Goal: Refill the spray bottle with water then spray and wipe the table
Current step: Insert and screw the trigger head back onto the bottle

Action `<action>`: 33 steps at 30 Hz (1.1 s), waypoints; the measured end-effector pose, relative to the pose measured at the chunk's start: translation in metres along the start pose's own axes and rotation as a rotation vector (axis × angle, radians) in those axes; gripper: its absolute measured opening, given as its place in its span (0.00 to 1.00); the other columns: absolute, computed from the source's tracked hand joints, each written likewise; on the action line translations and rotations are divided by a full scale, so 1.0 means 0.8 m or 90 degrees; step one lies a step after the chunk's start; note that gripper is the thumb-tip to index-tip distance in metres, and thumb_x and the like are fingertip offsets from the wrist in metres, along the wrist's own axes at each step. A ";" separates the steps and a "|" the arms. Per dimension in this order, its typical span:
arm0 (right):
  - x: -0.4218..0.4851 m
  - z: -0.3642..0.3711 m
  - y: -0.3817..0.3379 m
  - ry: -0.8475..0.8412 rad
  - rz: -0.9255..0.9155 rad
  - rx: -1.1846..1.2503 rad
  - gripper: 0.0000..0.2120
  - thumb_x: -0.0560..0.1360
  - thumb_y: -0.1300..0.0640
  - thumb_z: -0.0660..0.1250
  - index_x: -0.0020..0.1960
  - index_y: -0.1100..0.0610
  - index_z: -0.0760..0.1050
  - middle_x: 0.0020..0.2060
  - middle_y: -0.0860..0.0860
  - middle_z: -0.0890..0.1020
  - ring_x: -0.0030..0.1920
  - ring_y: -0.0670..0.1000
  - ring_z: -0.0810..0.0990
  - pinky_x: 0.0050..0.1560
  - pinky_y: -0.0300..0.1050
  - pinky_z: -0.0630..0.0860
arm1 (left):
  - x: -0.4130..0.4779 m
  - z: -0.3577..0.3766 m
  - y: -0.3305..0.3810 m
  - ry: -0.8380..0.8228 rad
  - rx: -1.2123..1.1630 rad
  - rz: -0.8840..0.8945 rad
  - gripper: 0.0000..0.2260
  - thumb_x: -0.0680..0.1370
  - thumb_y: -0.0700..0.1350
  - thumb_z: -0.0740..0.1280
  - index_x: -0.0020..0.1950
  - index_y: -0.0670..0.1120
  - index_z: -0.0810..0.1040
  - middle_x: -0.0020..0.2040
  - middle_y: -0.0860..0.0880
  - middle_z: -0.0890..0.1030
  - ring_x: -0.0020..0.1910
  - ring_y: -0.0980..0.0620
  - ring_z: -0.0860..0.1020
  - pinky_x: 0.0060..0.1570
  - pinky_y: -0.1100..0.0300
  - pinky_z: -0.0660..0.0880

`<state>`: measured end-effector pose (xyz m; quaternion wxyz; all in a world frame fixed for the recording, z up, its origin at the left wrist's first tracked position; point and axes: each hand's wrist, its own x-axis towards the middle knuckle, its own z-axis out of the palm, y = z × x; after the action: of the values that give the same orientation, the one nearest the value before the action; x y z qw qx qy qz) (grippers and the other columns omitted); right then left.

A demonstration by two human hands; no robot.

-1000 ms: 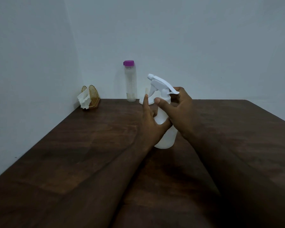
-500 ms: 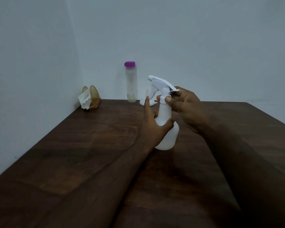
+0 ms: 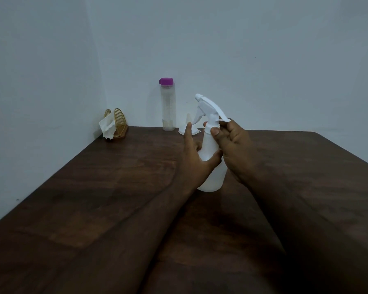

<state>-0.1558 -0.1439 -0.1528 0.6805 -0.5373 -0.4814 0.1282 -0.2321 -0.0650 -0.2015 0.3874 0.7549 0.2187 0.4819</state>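
1. Tissue (image 3: 106,128) is sitting in a gold holder (image 3: 118,124), far-left back of the counter (image 3: 94,198), untouched.
2. Water bottle (image 3: 167,107) with a purple cap (image 3: 166,81) is standing capped at the back wall; its fill level is too dim to tell.
3. White funnel (image 3: 187,127) is lying just right of it, unused.
4. Left grip (image 3: 194,160) is wrapping round the spray bottle (image 3: 210,166) body, thumb across the front, index finger pointing up.
5. Spray bottle is standing upright mid-counter, base apparently resting on the counter.
6. Right grip (image 3: 232,143) is pinching the neck collar under the spray head (image 3: 207,107), which is sitting on the bottle.
7. Progress: looking like the very start, opening the spray head. Refilling, spraying and wiping are all remaining.
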 end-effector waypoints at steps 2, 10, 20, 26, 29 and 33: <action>-0.001 -0.001 -0.001 -0.008 0.000 0.007 0.08 0.82 0.60 0.62 0.60 0.55 0.75 0.45 0.45 0.85 0.48 0.47 0.84 0.49 0.44 0.81 | 0.001 -0.002 -0.001 -0.008 -0.004 -0.001 0.47 0.71 0.48 0.76 0.79 0.47 0.48 0.45 0.60 0.72 0.42 0.67 0.73 0.44 0.75 0.69; 0.011 -0.022 -0.004 -0.102 0.042 -0.008 0.10 0.82 0.58 0.62 0.62 0.54 0.75 0.56 0.51 0.84 0.57 0.51 0.83 0.58 0.51 0.79 | 0.017 -0.010 -0.002 -0.044 -0.033 0.005 0.50 0.68 0.53 0.77 0.79 0.50 0.47 0.57 0.57 0.77 0.52 0.60 0.78 0.57 0.56 0.77; -0.001 -0.005 -0.002 0.022 0.032 0.088 0.10 0.75 0.65 0.71 0.55 0.56 0.79 0.50 0.54 0.86 0.52 0.53 0.85 0.54 0.51 0.81 | 0.020 -0.009 -0.006 -0.027 -0.035 0.000 0.42 0.69 0.49 0.77 0.76 0.47 0.56 0.48 0.61 0.77 0.48 0.63 0.78 0.51 0.64 0.77; 0.000 0.004 0.004 0.066 0.041 0.086 0.15 0.70 0.60 0.76 0.53 0.53 0.76 0.50 0.55 0.85 0.52 0.55 0.85 0.55 0.59 0.81 | 0.016 -0.011 -0.003 -0.005 -0.043 -0.003 0.43 0.68 0.49 0.78 0.75 0.47 0.56 0.56 0.56 0.77 0.51 0.67 0.76 0.52 0.71 0.74; 0.000 0.004 0.005 0.056 0.047 0.079 0.14 0.72 0.60 0.76 0.53 0.53 0.74 0.49 0.54 0.85 0.52 0.53 0.85 0.54 0.56 0.82 | 0.016 -0.010 -0.009 -0.002 -0.037 0.015 0.42 0.69 0.47 0.78 0.75 0.45 0.55 0.49 0.65 0.72 0.46 0.79 0.72 0.44 0.80 0.69; 0.000 -0.009 0.000 0.025 0.042 0.041 0.05 0.78 0.59 0.69 0.52 0.53 0.75 0.52 0.55 0.84 0.53 0.53 0.84 0.53 0.52 0.81 | 0.015 -0.007 -0.009 0.000 -0.028 0.027 0.43 0.69 0.49 0.77 0.75 0.46 0.55 0.53 0.62 0.72 0.49 0.70 0.74 0.48 0.77 0.70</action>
<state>-0.1502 -0.1478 -0.1523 0.7020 -0.5331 -0.4459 0.1554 -0.2316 -0.0501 -0.1988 0.3937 0.7505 0.1922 0.4948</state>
